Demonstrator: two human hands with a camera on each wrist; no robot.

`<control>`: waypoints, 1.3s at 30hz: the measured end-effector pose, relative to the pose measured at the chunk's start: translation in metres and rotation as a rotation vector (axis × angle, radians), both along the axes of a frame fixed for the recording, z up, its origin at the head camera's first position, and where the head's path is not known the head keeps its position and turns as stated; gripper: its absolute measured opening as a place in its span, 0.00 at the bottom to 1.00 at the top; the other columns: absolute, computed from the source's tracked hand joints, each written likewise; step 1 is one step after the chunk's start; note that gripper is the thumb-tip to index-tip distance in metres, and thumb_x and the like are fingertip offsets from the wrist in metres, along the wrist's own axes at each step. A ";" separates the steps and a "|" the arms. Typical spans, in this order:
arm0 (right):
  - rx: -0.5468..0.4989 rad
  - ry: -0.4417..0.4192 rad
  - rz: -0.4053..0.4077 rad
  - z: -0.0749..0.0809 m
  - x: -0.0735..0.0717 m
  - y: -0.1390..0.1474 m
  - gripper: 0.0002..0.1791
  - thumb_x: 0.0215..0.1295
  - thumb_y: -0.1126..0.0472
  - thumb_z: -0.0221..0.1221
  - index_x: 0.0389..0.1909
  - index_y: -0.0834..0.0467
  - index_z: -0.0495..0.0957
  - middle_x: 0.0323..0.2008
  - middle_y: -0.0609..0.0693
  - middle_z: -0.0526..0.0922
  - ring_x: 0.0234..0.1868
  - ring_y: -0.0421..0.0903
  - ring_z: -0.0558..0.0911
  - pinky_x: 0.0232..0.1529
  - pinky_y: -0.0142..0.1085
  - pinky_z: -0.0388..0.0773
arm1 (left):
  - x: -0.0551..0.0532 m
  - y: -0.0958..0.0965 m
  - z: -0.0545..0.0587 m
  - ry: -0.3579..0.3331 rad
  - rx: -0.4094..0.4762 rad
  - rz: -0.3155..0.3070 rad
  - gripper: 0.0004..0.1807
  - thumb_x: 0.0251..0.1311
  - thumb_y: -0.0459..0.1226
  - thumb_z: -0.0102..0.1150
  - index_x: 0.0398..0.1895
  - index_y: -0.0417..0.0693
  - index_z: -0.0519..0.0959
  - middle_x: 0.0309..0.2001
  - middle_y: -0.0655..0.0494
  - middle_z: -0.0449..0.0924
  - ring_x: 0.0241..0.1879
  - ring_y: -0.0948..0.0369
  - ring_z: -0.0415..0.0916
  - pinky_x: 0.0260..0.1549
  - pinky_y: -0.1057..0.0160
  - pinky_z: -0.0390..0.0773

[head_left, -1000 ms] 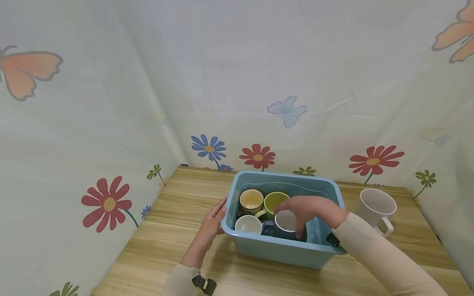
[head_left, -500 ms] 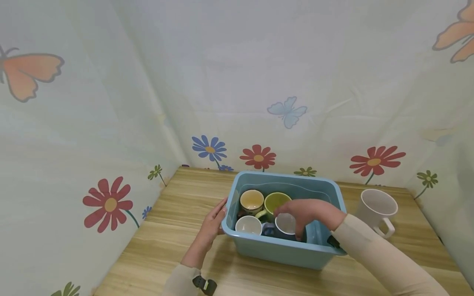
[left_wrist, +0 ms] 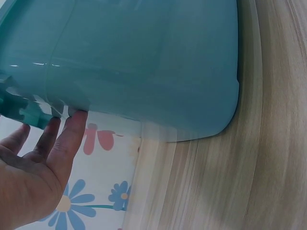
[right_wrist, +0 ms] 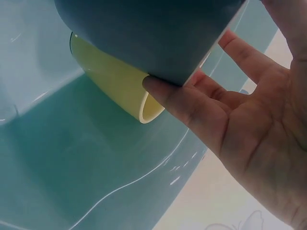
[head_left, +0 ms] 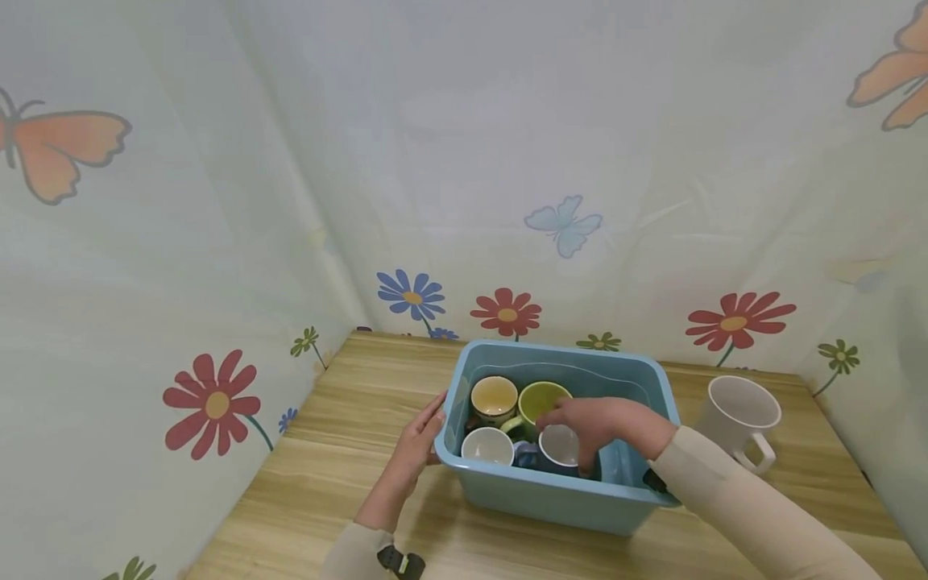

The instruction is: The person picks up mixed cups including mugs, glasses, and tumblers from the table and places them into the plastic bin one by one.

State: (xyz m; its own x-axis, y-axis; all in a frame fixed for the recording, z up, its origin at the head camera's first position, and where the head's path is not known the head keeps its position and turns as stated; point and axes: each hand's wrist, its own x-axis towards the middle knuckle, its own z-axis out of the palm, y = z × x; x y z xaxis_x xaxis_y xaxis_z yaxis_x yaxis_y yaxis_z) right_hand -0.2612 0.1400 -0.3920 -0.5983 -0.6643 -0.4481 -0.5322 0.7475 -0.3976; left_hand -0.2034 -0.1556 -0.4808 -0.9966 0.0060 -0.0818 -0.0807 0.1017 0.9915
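Note:
A blue plastic bin [head_left: 536,501] stands on the wooden table, holding several mugs. My right hand [head_left: 602,423] reaches in over its right side and pinches the rim of a dark blue mug [head_left: 558,447] with a white inside. In the right wrist view, thumb and fingers lie on either side of that rim, and the dark blue mug [right_wrist: 144,38] overlaps a yellow-green mug [right_wrist: 108,79]. My left hand [head_left: 415,443] is at the bin's left end. Its nearly straight fingers [left_wrist: 69,136] touch the bin just under the rim in the left wrist view.
Beside the dark blue mug in the bin are a white-lined mug [head_left: 487,445], a cream-yellow mug [head_left: 495,395] and a green mug [head_left: 535,397]. A whitish mug [head_left: 739,403] stands on the table right of the bin. A flower-printed curtain [head_left: 464,201] rises behind the table.
The dark blue mug has gone slightly lower into the bin, with my right hand still at its rim. My left hand stays put at the bin's left end.

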 end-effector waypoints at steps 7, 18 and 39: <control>-0.005 -0.011 -0.009 -0.003 -0.001 0.000 0.42 0.43 0.68 0.80 0.63 0.50 0.77 0.54 0.52 0.75 0.53 0.51 0.76 0.57 0.57 0.82 | 0.000 -0.001 -0.001 -0.010 0.010 -0.002 0.29 0.77 0.44 0.45 0.79 0.48 0.62 0.75 0.37 0.66 0.58 0.47 0.79 0.41 0.50 0.89; -0.007 -0.010 -0.018 -0.001 0.000 -0.001 0.41 0.43 0.67 0.80 0.62 0.50 0.78 0.51 0.52 0.75 0.51 0.51 0.75 0.57 0.57 0.82 | -0.001 -0.001 0.001 -0.004 -0.003 0.010 0.29 0.77 0.43 0.45 0.78 0.48 0.64 0.75 0.38 0.67 0.56 0.49 0.80 0.38 0.54 0.89; 0.038 0.062 0.014 -0.009 0.003 -0.006 0.36 0.45 0.64 0.80 0.58 0.52 0.79 0.46 0.50 0.78 0.46 0.48 0.76 0.54 0.52 0.84 | 0.001 -0.001 0.000 -0.010 -0.002 0.008 0.28 0.78 0.43 0.44 0.78 0.46 0.63 0.73 0.35 0.68 0.52 0.52 0.81 0.37 0.57 0.89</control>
State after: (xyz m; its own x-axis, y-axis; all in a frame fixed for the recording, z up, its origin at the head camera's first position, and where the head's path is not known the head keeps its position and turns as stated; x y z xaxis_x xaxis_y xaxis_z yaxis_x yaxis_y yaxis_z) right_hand -0.2586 0.1335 -0.4011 -0.6164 -0.6562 -0.4354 -0.5652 0.7536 -0.3356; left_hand -0.2020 -0.1561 -0.4807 -0.9958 -0.0020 -0.0912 -0.0910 0.1027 0.9905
